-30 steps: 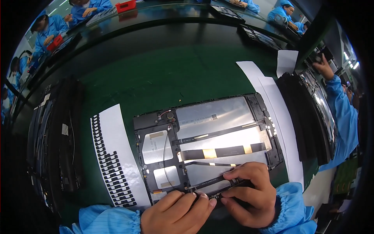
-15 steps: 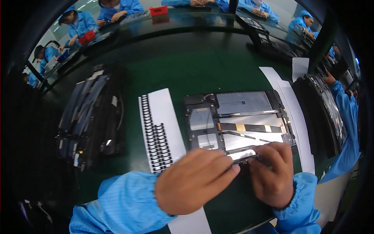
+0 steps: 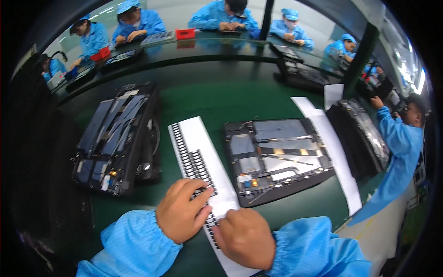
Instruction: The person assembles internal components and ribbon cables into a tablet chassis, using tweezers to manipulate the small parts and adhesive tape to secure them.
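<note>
A white backing sheet with rows of small black stickers lies slanted on the green table. My left hand rests on its left edge, thumb and fingers apart over the sticker rows. Close by, my right hand is curled over the lower part of the sheet, thumb beside the stickers; what its fingertips pinch is hidden. Right of the sheet lies an opened tablet-like device, its battery panels, ribbon cables and silvery plate exposed. Neither hand touches it.
A stack of similar opened devices stands at left, another stack at right. White paper strips lie between the device and the right stack. A co-worker in blue works at far right; others sit behind a far bench with red bins.
Both hands have left the device's near edge and moved left onto the sticker sheet. The view has shifted, showing more of the far bench.
</note>
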A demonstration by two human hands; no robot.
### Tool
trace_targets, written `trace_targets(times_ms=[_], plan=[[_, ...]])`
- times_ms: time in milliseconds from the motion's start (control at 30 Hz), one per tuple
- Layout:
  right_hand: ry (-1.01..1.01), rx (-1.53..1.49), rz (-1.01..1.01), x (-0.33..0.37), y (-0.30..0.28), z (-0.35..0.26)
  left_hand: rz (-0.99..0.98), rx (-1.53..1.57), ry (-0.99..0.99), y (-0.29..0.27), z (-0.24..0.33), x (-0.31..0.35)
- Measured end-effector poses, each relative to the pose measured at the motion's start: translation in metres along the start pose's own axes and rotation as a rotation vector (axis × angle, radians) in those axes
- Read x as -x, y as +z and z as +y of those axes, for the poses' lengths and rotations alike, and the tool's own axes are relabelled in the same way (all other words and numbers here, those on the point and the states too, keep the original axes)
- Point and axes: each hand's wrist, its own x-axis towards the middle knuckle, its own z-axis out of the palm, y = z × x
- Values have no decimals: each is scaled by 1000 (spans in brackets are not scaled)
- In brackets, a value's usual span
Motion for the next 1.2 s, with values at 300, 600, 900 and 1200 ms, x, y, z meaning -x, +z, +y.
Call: trace_targets(times_ms=[300, 600, 900, 1200], plan=[[63, -229, 170, -3, 24, -2, 25, -61, -23, 0, 2, 6], [193, -670, 73, 45, -63, 33, -27, -58, -81, -1, 9, 1], [631, -488, 322, 75, -134, 161, -215, 64, 377, 11, 90, -96], [439, -483, 171, 54, -105, 176, -316, 65, 532, 75, 71, -121]])
